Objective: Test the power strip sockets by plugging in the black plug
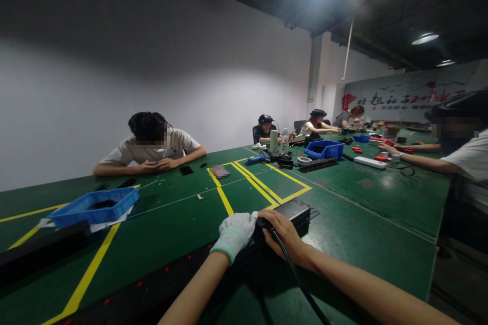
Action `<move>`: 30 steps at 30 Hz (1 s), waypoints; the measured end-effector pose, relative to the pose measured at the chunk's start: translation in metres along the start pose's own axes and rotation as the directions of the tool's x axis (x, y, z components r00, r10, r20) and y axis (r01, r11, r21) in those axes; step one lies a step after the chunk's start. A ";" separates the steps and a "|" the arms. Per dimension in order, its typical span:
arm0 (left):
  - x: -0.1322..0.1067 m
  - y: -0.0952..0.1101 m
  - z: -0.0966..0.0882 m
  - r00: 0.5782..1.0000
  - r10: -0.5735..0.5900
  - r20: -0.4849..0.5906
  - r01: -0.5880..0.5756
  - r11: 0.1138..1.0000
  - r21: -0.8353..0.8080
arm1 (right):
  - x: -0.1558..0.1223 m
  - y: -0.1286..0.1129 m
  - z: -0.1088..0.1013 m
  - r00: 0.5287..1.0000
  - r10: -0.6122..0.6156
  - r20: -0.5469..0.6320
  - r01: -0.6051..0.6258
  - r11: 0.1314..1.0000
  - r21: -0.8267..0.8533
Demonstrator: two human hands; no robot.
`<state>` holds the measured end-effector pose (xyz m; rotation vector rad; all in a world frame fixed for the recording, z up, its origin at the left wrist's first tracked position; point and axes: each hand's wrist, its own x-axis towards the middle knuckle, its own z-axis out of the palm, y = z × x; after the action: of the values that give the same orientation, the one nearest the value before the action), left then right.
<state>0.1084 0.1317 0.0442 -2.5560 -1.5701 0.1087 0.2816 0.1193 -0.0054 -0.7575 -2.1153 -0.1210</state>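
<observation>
My left hand (236, 231) wears a whitish glove with a mint cuff. It is closed beside my right hand, its fingertips meeting it, and what it grips is hidden. My bare right hand (284, 236) is wrapped round a black plug (263, 226). From the plug a thick black cable (292, 266) runs down towards me. Under and beside both hands lies a long black power strip (152, 284) with red dots along it. Just past my right hand sits a black box (299, 210) with thin prongs at its right end. The plug's front end is hidden by my fingers.
A blue tray (95, 205) and a long black bar (41, 251) lie on the left. Further back are another blue bin (324, 149), a bottle (284, 141), a blue tool (258, 158) and a white strip (369, 162). Several people sit around the green table (362, 213).
</observation>
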 end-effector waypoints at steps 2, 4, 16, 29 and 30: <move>0.000 0.000 0.001 1.000 0.004 -0.005 -0.004 1.000 0.003 | 0.000 -0.001 -0.001 1.000 0.001 -0.001 -0.001 1.000 0.001; 0.000 -0.001 0.002 1.000 0.012 -0.011 -0.012 1.000 0.007 | 0.000 -0.001 -0.001 1.000 0.003 -0.002 -0.003 1.000 0.002; -0.001 0.000 0.003 1.000 0.008 -0.011 -0.008 1.000 0.019 | 0.000 0.000 -0.001 1.000 -0.003 0.007 0.003 1.000 0.009; -0.002 0.001 -0.002 1.000 0.001 0.001 -0.001 1.000 0.020 | 0.002 -0.001 -0.003 1.000 -0.008 0.013 0.008 1.000 0.008; -0.002 0.001 -0.001 1.000 0.003 0.001 -0.003 1.000 0.021 | 0.002 -0.001 -0.003 1.000 -0.008 0.013 0.008 1.000 0.008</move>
<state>0.1084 0.1300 0.0456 -2.5428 -1.5575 0.1259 0.2822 0.1183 -0.0021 -0.7474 -2.1298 -0.1123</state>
